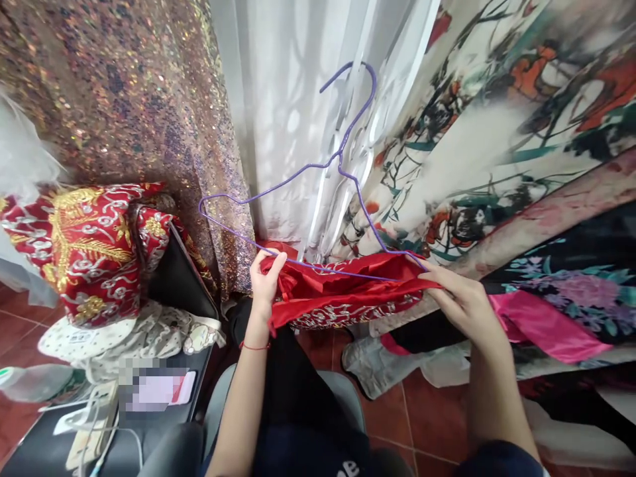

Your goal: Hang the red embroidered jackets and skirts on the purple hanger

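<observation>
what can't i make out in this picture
All in the head view:
Purple hanger: right lower corner, hidden around the red garment and right hand.
Red garment's underside: turned away from the camera.
Lettering on the dark top: cut off by the bottom edge.
Label on the dotted cloth: too small to read.
Pale flat item: partly pixelated.

Smooth glossy hanger (340,154), shiny cloth garment (342,291); rough sequinned drape (129,86)
</observation>
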`<action>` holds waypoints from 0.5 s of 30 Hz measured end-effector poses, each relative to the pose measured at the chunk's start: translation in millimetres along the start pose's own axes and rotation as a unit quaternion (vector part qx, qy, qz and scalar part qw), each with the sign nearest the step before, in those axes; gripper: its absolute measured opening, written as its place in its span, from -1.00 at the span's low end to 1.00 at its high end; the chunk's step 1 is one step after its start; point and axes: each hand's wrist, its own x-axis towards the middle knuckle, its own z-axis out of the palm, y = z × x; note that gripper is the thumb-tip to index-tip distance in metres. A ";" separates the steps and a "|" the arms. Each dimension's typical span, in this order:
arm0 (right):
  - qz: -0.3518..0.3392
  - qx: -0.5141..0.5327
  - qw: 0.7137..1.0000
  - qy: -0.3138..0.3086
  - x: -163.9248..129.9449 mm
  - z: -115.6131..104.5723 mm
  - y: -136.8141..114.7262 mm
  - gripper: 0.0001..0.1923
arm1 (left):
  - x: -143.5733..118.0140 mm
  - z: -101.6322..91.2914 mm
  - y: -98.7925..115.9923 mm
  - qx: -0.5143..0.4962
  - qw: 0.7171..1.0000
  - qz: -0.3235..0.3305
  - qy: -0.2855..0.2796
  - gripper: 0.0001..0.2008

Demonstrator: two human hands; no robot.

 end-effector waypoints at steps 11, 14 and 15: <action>0.000 0.002 1.000 -0.005 75.0 -1.2 -18.8 -0.73 | 11.2 8.1 -7.7 -0.013 1.000 0.014 -0.005 -0.75; 0.012 0.005 0.999 0.032 101.2 17.6 -31.0 -0.69 | 11.4 8.2 -9.5 -0.022 1.000 0.015 -0.008 -0.77; 0.015 0.010 0.999 0.041 107.3 25.9 -34.9 -0.69 | 12.0 7.3 -7.8 -0.023 1.000 0.015 -0.009 -0.77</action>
